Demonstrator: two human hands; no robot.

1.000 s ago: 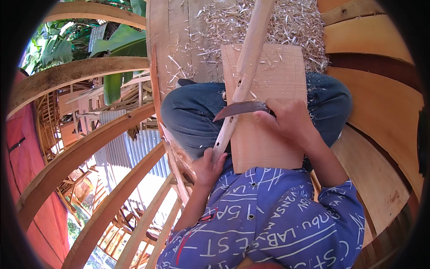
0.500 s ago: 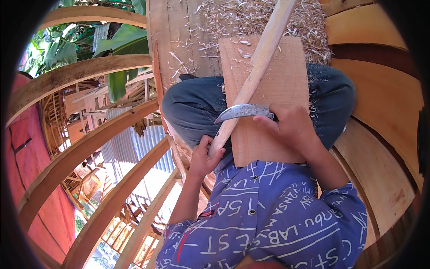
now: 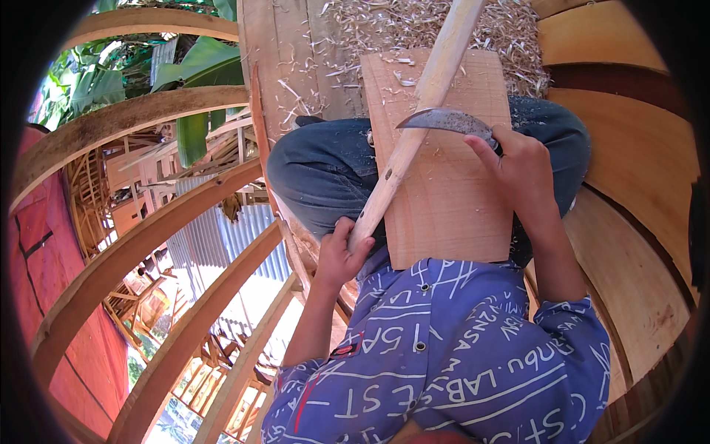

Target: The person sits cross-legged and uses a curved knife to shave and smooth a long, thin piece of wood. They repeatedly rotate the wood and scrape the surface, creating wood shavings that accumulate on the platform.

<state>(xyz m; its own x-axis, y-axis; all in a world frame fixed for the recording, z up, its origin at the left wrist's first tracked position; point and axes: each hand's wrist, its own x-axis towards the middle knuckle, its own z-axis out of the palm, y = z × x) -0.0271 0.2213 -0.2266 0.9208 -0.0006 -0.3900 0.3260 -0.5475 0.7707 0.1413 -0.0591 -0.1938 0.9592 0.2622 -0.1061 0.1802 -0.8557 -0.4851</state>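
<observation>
A long pale wooden stick (image 3: pixel 403 153) slants from near my waist up past the top edge of the view. My left hand (image 3: pixel 342 250) is closed round its near end. My right hand (image 3: pixel 521 164) grips a curved knife (image 3: pixel 449 120); its handle is mostly hidden in my fist. The dark grey blade points left and crosses the stick about midway along. A flat wooden board (image 3: pixel 451 214) lies over my lap beneath the stick, with a few small shavings on it.
My legs in dark jeans (image 3: pixel 322 166) are folded on both sides of the board. Wood shavings (image 3: pixel 510 37) are heaped on the plank floor (image 3: pixel 292 33) beyond it. Curved wooden ribs (image 3: pixel 214 214) run along the left, and curved planks (image 3: pixel 629 140) form the right side.
My right hand and the knife have moved away from me along the stick, to the upper right. My left hand keeps its hold on the near end with little movement.
</observation>
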